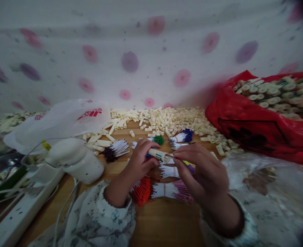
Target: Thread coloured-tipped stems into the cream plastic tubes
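My left hand (141,163) is closed round a cream multicolour pen barrel (159,155) with slots near its end, which points right. At that slotted end, the thumb and fingertips of my right hand (205,175) are pinched together; what lies between them is too small to make out. Under and around the hands lie bundles of thin white pen refills with coloured ends: a dark bundle (115,150), a green one (158,139), a blue one (186,136), an orange-red one (142,192) and a pink one (173,190). My hands partly cover other bundles.
Loose cream pen parts (166,120) are heaped along the back. A red bag (244,120) full of cream barrels stands at right, above a clear plastic bag (272,178). On the left are a white bag (58,120), a white appliance (75,159) and a power strip (30,202) with cables.
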Tool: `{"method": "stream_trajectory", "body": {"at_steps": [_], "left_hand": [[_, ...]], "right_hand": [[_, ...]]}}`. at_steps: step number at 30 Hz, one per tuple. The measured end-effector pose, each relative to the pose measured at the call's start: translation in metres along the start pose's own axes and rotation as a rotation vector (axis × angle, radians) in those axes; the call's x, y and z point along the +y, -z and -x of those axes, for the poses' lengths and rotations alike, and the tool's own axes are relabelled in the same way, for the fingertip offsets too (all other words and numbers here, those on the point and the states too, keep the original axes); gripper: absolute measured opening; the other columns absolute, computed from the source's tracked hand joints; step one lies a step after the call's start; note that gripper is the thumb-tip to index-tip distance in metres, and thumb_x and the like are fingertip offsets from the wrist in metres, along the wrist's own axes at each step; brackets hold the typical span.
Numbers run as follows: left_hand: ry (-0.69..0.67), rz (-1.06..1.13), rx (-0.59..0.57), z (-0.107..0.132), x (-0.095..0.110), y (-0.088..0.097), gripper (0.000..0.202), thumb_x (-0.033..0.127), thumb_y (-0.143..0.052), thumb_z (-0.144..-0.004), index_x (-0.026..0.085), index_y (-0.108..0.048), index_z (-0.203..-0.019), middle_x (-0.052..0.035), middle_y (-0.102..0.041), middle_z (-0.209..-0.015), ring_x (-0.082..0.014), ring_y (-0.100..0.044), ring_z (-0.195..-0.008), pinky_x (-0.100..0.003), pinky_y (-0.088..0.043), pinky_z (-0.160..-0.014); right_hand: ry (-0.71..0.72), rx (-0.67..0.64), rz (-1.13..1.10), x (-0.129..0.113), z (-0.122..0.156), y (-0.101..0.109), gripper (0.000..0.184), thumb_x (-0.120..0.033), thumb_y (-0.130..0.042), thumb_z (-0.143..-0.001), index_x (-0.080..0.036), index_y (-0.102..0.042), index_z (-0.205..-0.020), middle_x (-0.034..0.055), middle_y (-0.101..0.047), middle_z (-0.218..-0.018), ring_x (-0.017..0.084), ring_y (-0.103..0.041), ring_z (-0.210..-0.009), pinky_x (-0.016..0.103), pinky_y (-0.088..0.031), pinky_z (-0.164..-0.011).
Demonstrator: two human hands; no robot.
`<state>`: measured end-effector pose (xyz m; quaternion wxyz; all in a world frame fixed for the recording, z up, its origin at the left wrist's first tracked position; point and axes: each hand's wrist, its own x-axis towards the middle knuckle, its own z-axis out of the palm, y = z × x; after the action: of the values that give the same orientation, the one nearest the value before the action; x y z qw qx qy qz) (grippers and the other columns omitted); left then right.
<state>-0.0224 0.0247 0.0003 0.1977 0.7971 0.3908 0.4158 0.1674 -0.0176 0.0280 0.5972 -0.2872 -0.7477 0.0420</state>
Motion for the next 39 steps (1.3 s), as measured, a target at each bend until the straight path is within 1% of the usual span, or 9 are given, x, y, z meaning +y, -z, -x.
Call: {"method": "stream_trajectory", "body": {"at_steps": [2, 6, 12, 18, 25, 28, 32, 35, 39], "left_hand": [[-0.025, -0.014, -0.006, 0.002, 0.001, 0.001, 0.065, 0.071, -0.028, -0.082, 0.019, -0.058, -0.105, -0.0085, -0.055, -0.100, -0.0234, -0.050, -0.097, -0.035, -0.039, -0.087], [-0.041, -0.062, 0.012, 0.002, 0.000, 0.000, 0.057, 0.063, -0.026, -0.088, 0.020, -0.056, -0.109, -0.0084, -0.053, -0.102, -0.0226, -0.048, -0.100, -0.035, -0.038, -0.089], [-0.063, -0.134, 0.082, 0.001, 0.000, -0.002, 0.052, 0.060, -0.032, -0.088, 0.019, -0.061, -0.099, -0.0073, -0.052, -0.093, -0.0220, -0.049, -0.093, -0.034, -0.041, -0.082], [-0.107, -0.233, 0.171, 0.002, -0.002, -0.002, 0.046, 0.057, -0.039, -0.087, 0.020, -0.063, -0.095, -0.0060, -0.050, -0.088, -0.0212, -0.048, -0.088, -0.034, -0.041, -0.078], [-0.120, -0.333, 0.242, 0.002, 0.002, -0.002, 0.044, 0.055, -0.043, -0.087, 0.018, -0.065, -0.092, -0.0061, -0.049, -0.086, -0.0215, -0.047, -0.086, -0.034, -0.041, -0.076], [-0.108, -0.370, 0.250, 0.002, 0.002, -0.003, 0.042, 0.054, -0.044, -0.087, 0.018, -0.065, -0.092, -0.0057, -0.050, -0.085, -0.0213, -0.048, -0.085, -0.034, -0.041, -0.076], [-0.097, -0.421, 0.245, 0.002, 0.001, -0.003, 0.042, 0.054, -0.042, -0.088, 0.019, -0.065, -0.090, -0.0055, -0.050, -0.085, -0.0215, -0.047, -0.084, -0.035, -0.041, -0.075], [-0.099, -0.446, 0.237, 0.001, 0.001, -0.004, 0.040, 0.053, -0.044, -0.087, 0.019, -0.066, -0.091, -0.0059, -0.050, -0.086, -0.0221, -0.047, -0.085, -0.035, -0.041, -0.076], [-0.094, -0.449, 0.235, 0.001, 0.001, -0.005, 0.041, 0.052, -0.043, -0.088, 0.018, -0.066, -0.089, -0.0060, -0.050, -0.084, -0.0222, -0.046, -0.084, -0.035, -0.040, -0.074]], "right_hand": [[0.018, -0.037, 0.060, 0.004, 0.000, -0.002, 0.022, -0.006, -0.061, -0.077, -0.020, -0.061, -0.094, 0.0045, -0.066, -0.086, 0.017, -0.061, -0.080, 0.033, -0.050, -0.071], [0.049, -0.065, 0.135, 0.010, 0.000, -0.005, 0.021, -0.007, -0.058, -0.080, -0.021, -0.061, -0.096, 0.0049, -0.065, -0.087, 0.017, -0.059, -0.081, 0.034, -0.049, -0.072], [-0.062, 0.039, 0.150, 0.011, 0.001, -0.009, 0.012, -0.010, -0.063, -0.078, -0.021, -0.065, -0.083, 0.0017, -0.053, -0.077, 0.013, -0.053, -0.069, 0.026, -0.045, -0.059], [-0.148, 0.027, 0.097, 0.013, 0.002, -0.010, 0.009, -0.014, -0.063, -0.077, -0.022, -0.066, -0.081, 0.0018, -0.055, -0.079, 0.015, -0.056, -0.073, 0.027, -0.047, -0.061], [-0.331, 0.085, -0.011, 0.013, 0.011, -0.021, 0.009, -0.017, -0.060, -0.081, -0.023, -0.067, -0.082, 0.0024, -0.059, -0.084, 0.016, -0.058, -0.078, 0.029, -0.048, -0.067], [-0.390, 0.119, -0.061, 0.012, 0.013, -0.026, 0.010, -0.018, -0.059, -0.083, -0.023, -0.067, -0.082, 0.0023, -0.060, -0.084, 0.015, -0.058, -0.080, 0.029, -0.047, -0.070], [-0.528, 0.158, -0.171, 0.015, 0.015, -0.031, 0.007, -0.021, -0.062, -0.081, -0.022, -0.068, -0.077, 0.0021, -0.060, -0.084, 0.016, -0.057, -0.081, 0.030, -0.046, -0.073], [-0.633, 0.160, -0.295, 0.019, 0.014, -0.033, 0.007, -0.023, -0.064, -0.077, -0.021, -0.068, -0.071, 0.0013, -0.060, -0.077, 0.015, -0.056, -0.075, 0.029, -0.045, -0.068], [-0.711, 0.177, -0.424, 0.021, 0.013, -0.035, 0.010, -0.025, -0.066, -0.075, -0.020, -0.067, -0.066, -0.0002, -0.058, -0.068, 0.014, -0.052, -0.066, 0.027, -0.043, -0.061]]}}
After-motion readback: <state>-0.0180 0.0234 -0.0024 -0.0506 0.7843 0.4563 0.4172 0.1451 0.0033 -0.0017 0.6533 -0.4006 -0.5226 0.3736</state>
